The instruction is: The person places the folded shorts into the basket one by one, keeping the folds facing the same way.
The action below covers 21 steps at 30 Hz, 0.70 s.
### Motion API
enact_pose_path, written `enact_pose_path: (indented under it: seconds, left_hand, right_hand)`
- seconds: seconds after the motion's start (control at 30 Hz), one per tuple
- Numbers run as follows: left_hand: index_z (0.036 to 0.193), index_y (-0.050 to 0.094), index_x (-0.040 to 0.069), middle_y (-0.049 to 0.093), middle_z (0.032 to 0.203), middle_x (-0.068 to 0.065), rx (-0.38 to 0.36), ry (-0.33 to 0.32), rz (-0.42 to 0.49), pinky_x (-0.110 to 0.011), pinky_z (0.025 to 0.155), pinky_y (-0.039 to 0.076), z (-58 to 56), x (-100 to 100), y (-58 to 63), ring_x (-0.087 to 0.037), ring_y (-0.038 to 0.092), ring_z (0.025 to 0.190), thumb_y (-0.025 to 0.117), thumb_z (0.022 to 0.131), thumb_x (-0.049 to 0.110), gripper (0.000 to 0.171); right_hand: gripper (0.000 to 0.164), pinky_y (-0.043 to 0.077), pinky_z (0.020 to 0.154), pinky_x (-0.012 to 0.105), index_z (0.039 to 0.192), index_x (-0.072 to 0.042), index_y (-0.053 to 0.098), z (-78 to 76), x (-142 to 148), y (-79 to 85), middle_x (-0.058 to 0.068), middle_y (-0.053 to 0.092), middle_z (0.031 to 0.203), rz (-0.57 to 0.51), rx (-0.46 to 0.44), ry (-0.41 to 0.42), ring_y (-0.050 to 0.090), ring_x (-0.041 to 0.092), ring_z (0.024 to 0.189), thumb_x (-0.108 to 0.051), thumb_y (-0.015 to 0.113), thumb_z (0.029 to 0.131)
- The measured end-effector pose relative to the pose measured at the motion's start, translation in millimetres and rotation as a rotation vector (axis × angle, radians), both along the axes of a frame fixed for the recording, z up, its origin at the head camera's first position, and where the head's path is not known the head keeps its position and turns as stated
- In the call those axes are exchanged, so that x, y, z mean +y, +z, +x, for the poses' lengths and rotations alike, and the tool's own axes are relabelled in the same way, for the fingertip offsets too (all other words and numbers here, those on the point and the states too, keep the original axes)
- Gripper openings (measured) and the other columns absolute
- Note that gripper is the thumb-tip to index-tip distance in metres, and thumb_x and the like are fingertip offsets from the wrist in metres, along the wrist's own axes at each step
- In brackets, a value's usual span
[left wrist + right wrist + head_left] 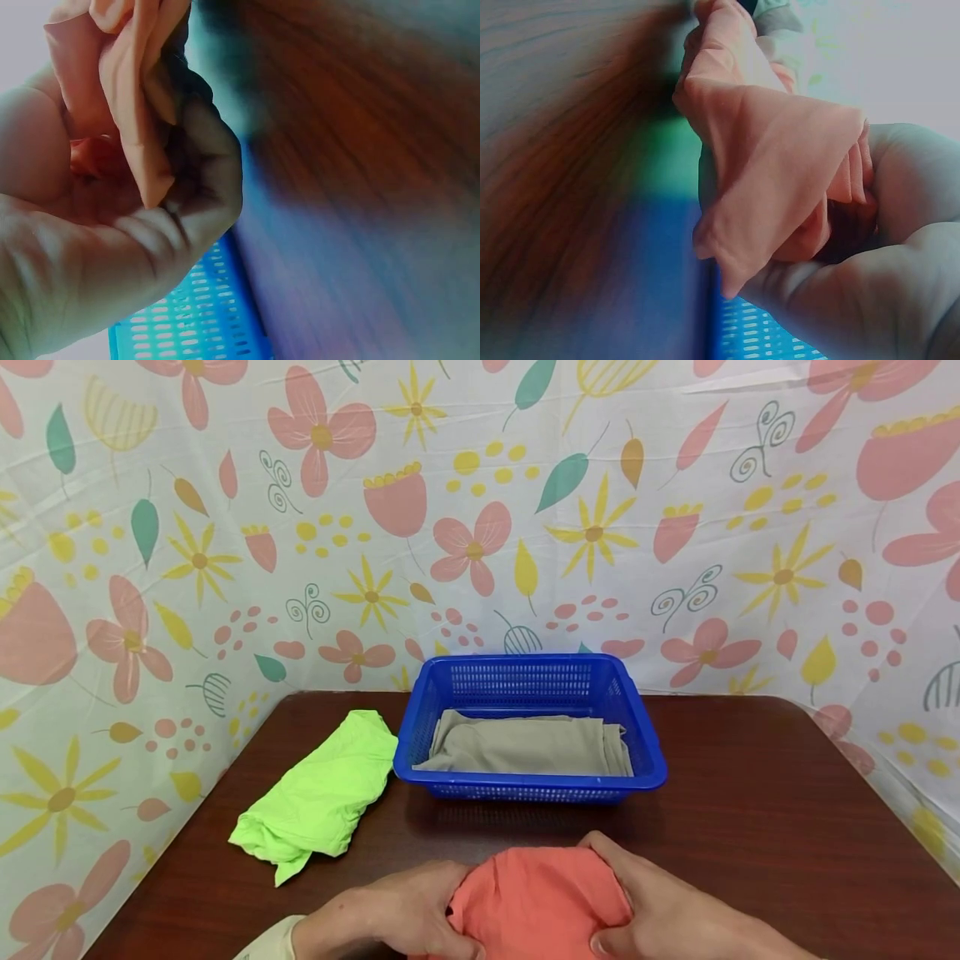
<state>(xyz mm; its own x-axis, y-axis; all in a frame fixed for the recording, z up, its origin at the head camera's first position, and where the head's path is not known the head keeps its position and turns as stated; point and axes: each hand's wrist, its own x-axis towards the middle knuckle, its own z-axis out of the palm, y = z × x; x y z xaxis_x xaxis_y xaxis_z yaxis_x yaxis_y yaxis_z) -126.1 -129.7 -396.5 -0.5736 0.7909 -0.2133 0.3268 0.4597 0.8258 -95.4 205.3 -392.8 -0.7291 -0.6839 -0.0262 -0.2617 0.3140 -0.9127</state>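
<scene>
Both hands hold a folded coral-coloured cloth garment [543, 897] at the near edge of the table in the head view. My left hand [416, 906] grips its left side, thumb on top. On its right side my right hand [656, 897] grips likewise, fingers behind and thumb in front. In the left wrist view, curled fingers wrap the coral cloth [139, 97]. The right wrist view shows the cloth [772, 165] hanging in folds from the hand. Its lower part is cut off in the head view.
Beyond the hands stands a blue plastic basket [652, 772] with a folded grey-beige cloth [525, 745] inside. A bright green folded garment [322, 793] lies left of it on the dark wooden table [750, 802]. A floral curtain [465, 593] hangs behind.
</scene>
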Motion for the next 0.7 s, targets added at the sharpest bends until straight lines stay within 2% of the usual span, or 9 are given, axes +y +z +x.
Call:
enact_pose_path:
  seconds: [0.17,0.27,0.4,0.57,0.7]
  left_hand:
    - [0.115,0.068,0.025,0.071,0.095,0.015,-0.157,-0.018,0.092,-0.020,0.083,0.054,-4.6,-6.8,7.6,0.002,0.061,0.088,0.083,0.089,0.018,0.031]
    - [0.123,0.065,0.025,0.072,0.104,0.013,-0.197,-0.025,0.117,-0.022,0.090,0.054,-6.2,-10.0,11.7,0.000,0.063,0.095,0.082,0.090,0.021,0.037]
    - [0.131,0.062,0.026,0.072,0.112,0.013,-0.182,-0.040,0.133,-0.023,0.095,0.053,-6.5,-11.9,17.1,-0.001,0.063,0.101,0.081,0.092,0.023,0.043]
    - [0.133,0.062,0.027,0.073,0.114,0.012,-0.111,-0.049,0.161,-0.024,0.097,0.053,-7.5,-12.5,24.3,-0.001,0.064,0.104,0.082,0.094,0.024,0.044]
    - [0.135,0.062,0.025,0.073,0.115,0.011,-0.115,-0.054,0.181,-0.024,0.098,0.053,-8.1,-13.4,28.2,-0.002,0.065,0.106,0.082,0.095,0.024,0.045]
  right_hand:
    - [0.057,0.049,0.084,0.025,0.135,-0.023,0.049,0.5,1.9,7.5,0.002,0.065,0.113,0.029,-0.025,-0.043,0.063,0.016,0.103,-0.015,0.083,0.091]
    - [0.058,0.049,0.084,0.025,0.136,-0.023,0.049,-0.2,2.5,10.5,0.002,0.065,0.113,0.042,-0.017,-0.058,0.063,0.017,0.103,-0.018,0.084,0.090]
    - [0.058,0.050,0.084,0.026,0.136,-0.021,0.049,-0.1,3.0,12.7,0.005,0.066,0.113,0.011,-0.054,-0.068,0.064,0.019,0.103,-0.016,0.084,0.090]
    - [0.056,0.053,0.084,0.027,0.134,-0.018,0.049,0.6,2.7,15.8,0.008,0.067,0.110,-0.042,-0.073,-0.084,0.065,0.020,0.101,-0.013,0.083,0.090]
    - [0.056,0.055,0.086,0.029,0.135,-0.015,0.049,0.9,2.4,17.9,0.010,0.068,0.112,-0.088,-0.079,-0.070,0.067,0.020,0.101,-0.011,0.083,0.091]
